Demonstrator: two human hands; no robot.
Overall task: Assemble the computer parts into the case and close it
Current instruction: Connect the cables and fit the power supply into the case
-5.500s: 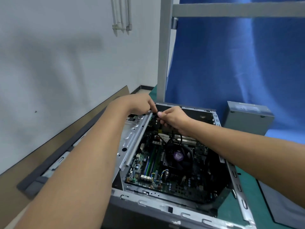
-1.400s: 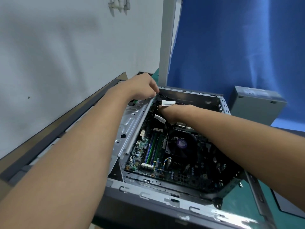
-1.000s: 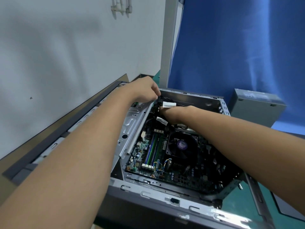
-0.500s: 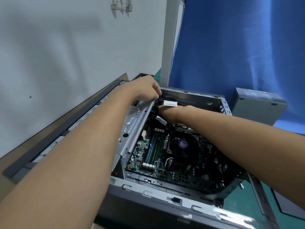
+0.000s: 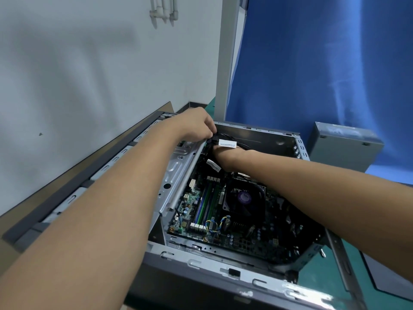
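Open case [image 5: 201, 262] sits centre-low on green mat [image 5: 317, 278], motherboard [image 5: 223, 220] inside. Left hand [image 5: 194, 127] pinches the black cable [image 5: 227, 143] at the far corner. Right hand [image 5: 223, 157] dips under it, fingers hidden, so grip unclear. Grey wall [image 5: 89, 63] upper left, blue curtain [image 5: 312, 63] upper right.

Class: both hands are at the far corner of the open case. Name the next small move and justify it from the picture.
Probably feed the tagged cable down toward the motherboard. The left hand pinches it at the far corner of the case, above the board. The right hand reaches beneath, its fingers hidden, likely ready to guide it.
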